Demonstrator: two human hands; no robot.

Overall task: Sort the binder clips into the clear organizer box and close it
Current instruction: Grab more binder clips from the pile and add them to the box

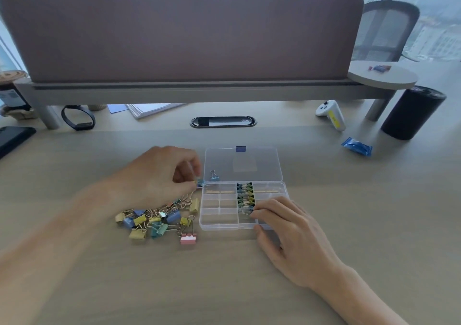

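The clear organizer box [218, 221] lies open on the desk, its lid [243, 163] folded flat behind it. Several small clips fill its middle column [245, 195]. One blue clip [214, 176] rests on the lid. A pile of loose binder clips [154, 218] in yellow, blue and teal lies left of the box, with a pink clip [188, 238] at its near edge. My left hand [159, 175] hovers above the pile, fingers pinched on a small blue clip [199, 182] at the box's left rim. My right hand [287, 227] rests over the box's right side, fingertips on a blue clip [245, 210] in the middle column.
A desk divider [179, 35] and shelf stand behind. A white controller [331, 115], a blue packet [356, 146] and a dark bin [411, 112] are at the right. A black wristband [78, 117], papers [149, 109] and a dark phone [13, 139] lie at the left.
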